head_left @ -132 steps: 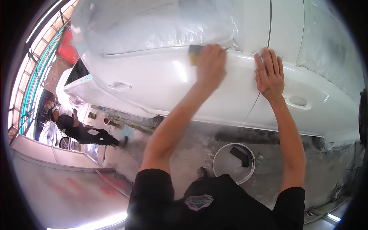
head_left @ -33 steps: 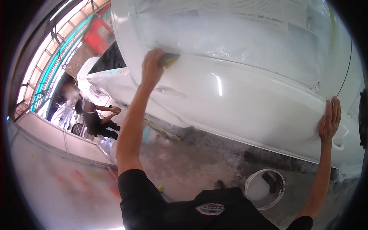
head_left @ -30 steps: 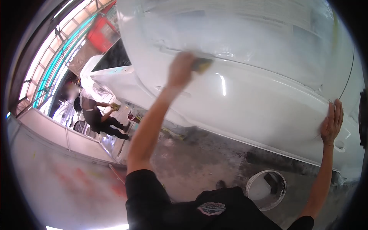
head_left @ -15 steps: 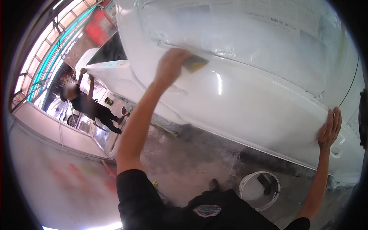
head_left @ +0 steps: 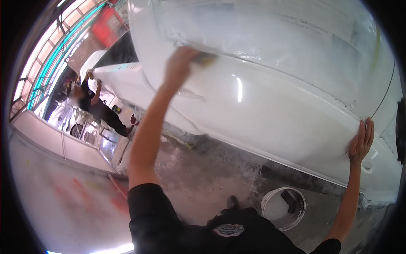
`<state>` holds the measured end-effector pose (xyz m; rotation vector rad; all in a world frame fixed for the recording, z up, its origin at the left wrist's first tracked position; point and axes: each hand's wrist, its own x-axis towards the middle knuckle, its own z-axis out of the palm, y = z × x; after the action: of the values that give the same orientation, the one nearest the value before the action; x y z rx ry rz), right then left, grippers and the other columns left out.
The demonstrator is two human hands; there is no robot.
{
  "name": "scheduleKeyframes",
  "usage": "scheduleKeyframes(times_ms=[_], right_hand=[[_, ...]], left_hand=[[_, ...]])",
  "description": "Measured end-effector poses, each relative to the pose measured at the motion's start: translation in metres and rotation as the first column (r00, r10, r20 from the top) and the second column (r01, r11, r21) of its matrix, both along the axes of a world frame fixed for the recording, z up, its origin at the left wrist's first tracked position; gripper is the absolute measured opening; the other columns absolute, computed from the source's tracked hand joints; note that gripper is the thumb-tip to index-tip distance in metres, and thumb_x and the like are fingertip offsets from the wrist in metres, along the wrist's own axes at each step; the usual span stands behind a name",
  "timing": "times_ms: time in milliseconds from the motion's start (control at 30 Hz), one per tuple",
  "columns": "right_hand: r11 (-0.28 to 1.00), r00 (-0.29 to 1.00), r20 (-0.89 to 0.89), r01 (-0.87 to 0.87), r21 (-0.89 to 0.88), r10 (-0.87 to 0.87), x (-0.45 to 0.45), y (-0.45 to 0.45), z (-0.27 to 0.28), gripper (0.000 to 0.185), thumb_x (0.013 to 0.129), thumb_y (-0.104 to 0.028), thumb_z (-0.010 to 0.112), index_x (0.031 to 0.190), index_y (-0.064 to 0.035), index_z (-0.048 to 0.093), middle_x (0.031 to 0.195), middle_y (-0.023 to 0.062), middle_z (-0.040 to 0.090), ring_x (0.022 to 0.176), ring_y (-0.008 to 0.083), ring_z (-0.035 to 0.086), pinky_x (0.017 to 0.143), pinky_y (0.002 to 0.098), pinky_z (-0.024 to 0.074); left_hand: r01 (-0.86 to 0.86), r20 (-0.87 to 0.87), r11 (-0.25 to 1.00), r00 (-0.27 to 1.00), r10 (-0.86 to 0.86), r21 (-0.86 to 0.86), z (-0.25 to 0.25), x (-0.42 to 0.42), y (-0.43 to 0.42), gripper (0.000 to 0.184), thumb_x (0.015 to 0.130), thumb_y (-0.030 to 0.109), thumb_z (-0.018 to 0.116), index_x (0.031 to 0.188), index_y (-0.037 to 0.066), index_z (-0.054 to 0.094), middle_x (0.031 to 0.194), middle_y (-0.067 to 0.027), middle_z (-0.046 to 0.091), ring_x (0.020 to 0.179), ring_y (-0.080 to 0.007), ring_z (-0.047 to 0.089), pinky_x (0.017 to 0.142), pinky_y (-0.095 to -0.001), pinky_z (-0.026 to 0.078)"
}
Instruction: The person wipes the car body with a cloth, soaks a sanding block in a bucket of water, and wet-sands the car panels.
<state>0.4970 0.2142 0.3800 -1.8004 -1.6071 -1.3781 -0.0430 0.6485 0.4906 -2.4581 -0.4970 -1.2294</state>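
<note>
My left hand (head_left: 179, 70), blurred by motion, is closed around a flat grey-and-yellow sanding pad (head_left: 205, 59). It presses the pad to the white car door (head_left: 253, 101), just below the lower edge of the covered window. Farther right, my right hand (head_left: 362, 142) rests on the same white bodywork with its fingers stretched out, near a round handle recess (head_left: 367, 167). Plastic film and newspaper (head_left: 275, 29) cover the window above the pad.
A white bucket (head_left: 264, 207) of cloudy liquid, with a dark block in it, stands on the wet floor (head_left: 190, 173) below the door. At left, a co-worker (head_left: 99, 106) reaches up to another white panel (head_left: 122, 80). A pale, paint-marked surface (head_left: 63, 190) fills the lower left.
My left hand has slid left along the door with the sanding pad. My right hand keeps its place on the bodywork. The view has shifted slightly.
</note>
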Motion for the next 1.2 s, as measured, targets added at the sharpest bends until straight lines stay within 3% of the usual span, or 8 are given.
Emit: scheduleKeyframes(times_ms=[133, 233, 333, 500, 733, 867, 1033, 1200], right_hand=[[1.000, 1.000, 0.002, -0.020, 0.016, 0.020, 0.003, -0.002, -0.001, 0.048, 0.105, -0.019, 0.035, 0.147, -0.0004, 0.050, 0.159, 0.0200, 0.042, 0.149, 0.0374, 0.037, 0.123, 0.0500, 0.0285], [0.999, 0.999, 0.013, -0.031, 0.027, 0.031, 0.002, 0.001, 0.001, 0.049, 0.105, -0.019, 0.035, 0.147, -0.0008, 0.050, 0.159, 0.0201, 0.043, 0.149, 0.0364, 0.037, 0.123, 0.0500, 0.0281], [1.000, 0.999, 0.033, -0.005, 0.006, 0.004, 0.005, 0.000, -0.001, 0.049, 0.105, -0.019, 0.035, 0.147, -0.0010, 0.050, 0.158, 0.0203, 0.043, 0.149, 0.0368, 0.038, 0.123, 0.0495, 0.0284], [0.999, 1.000, 0.003, -0.011, 0.035, 0.011, 0.001, 0.000, 0.001, 0.048, 0.105, -0.020, 0.035, 0.147, -0.0019, 0.051, 0.158, 0.0195, 0.044, 0.148, 0.0364, 0.038, 0.123, 0.0484, 0.0286], [0.999, 1.000, -0.005, -0.020, 0.043, 0.020, -0.003, 0.003, -0.002, 0.048, 0.105, -0.020, 0.035, 0.148, -0.0043, 0.050, 0.159, 0.0186, 0.043, 0.150, 0.0359, 0.037, 0.124, 0.0489, 0.0274], [1.000, 1.000, -0.007, -0.004, 0.030, 0.004, -0.002, 0.001, -0.001, 0.049, 0.104, -0.021, 0.036, 0.147, -0.0045, 0.051, 0.158, 0.0177, 0.044, 0.149, 0.0363, 0.038, 0.124, 0.0490, 0.0271], [0.997, 0.999, -0.039, -0.014, 0.071, 0.017, -0.004, 0.001, 0.000, 0.048, 0.102, -0.021, 0.038, 0.144, -0.0055, 0.056, 0.156, 0.0162, 0.046, 0.147, 0.0358, 0.040, 0.123, 0.0497, 0.0298], [0.998, 0.999, -0.047, 0.004, 0.065, -0.001, -0.002, -0.003, -0.001, 0.049, 0.101, -0.021, 0.040, 0.145, -0.0080, 0.055, 0.157, 0.0154, 0.046, 0.147, 0.0341, 0.040, 0.123, 0.0499, 0.0300]], left_hand=[[-0.186, 0.008, 0.978, 0.982, 0.187, -0.091, 0.027, 0.000, -0.013, 0.047, 0.068, -0.018, 0.056, 0.105, 0.005, 0.075, 0.107, -0.0125, 0.071, 0.106, -0.0340, 0.068, 0.092, -0.0390, 0.057], [0.014, 0.000, 0.997, 1.000, -0.014, 0.072, -0.010, 0.047, -0.042, 0.047, 0.067, -0.018, 0.055, 0.104, 0.004, 0.075, 0.104, -0.0117, 0.071, 0.105, -0.0330, 0.068, 0.089, -0.0401, 0.057], [0.025, -0.143, 0.992, 0.989, -0.042, -0.121, 0.016, 0.044, -0.065, 0.047, 0.069, -0.018, 0.056, 0.106, 0.005, 0.074, 0.110, -0.0104, 0.071, 0.108, -0.0326, 0.068, 0.096, -0.0400, 0.056], [-0.129, -0.109, 0.990, 0.987, 0.122, -0.063, 0.052, -0.019, -0.001, 0.039, 0.073, -0.015, 0.064, 0.103, 0.005, 0.076, 0.108, -0.0131, 0.073, 0.104, -0.0318, 0.070, 0.092, -0.0376, 0.058], [0.071, -0.025, 0.997, 0.997, -0.070, 0.018, -0.030, 0.126, -0.116, 0.046, 0.070, -0.002, 0.063, 0.114, 0.009, 0.071, 0.109, -0.0105, 0.068, 0.106, -0.0333, 0.065, 0.091, -0.0421, 0.056], [0.115, -0.096, 0.989, 0.990, -0.106, 0.093, -0.022, 0.093, -0.084, 0.036, 0.074, -0.004, 0.061, 0.108, 0.006, 0.069, 0.107, -0.0102, 0.066, 0.105, -0.0332, 0.062, 0.090, -0.0438, 0.054], [-0.132, -0.040, 0.991, 0.991, 0.131, -0.008, -0.008, 0.067, -0.077, 0.035, 0.075, -0.002, 0.065, 0.109, 0.006, 0.070, 0.108, -0.0111, 0.066, 0.100, -0.0353, 0.061, 0.081, -0.0466, 0.055], [0.043, 0.082, 0.997, 0.996, -0.039, -0.057, -0.046, 0.207, -0.190, 0.051, 0.067, -0.002, 0.068, 0.117, 0.007, 0.068, 0.109, -0.0097, 0.063, 0.104, -0.0316, 0.063, 0.082, -0.0418, 0.056]])
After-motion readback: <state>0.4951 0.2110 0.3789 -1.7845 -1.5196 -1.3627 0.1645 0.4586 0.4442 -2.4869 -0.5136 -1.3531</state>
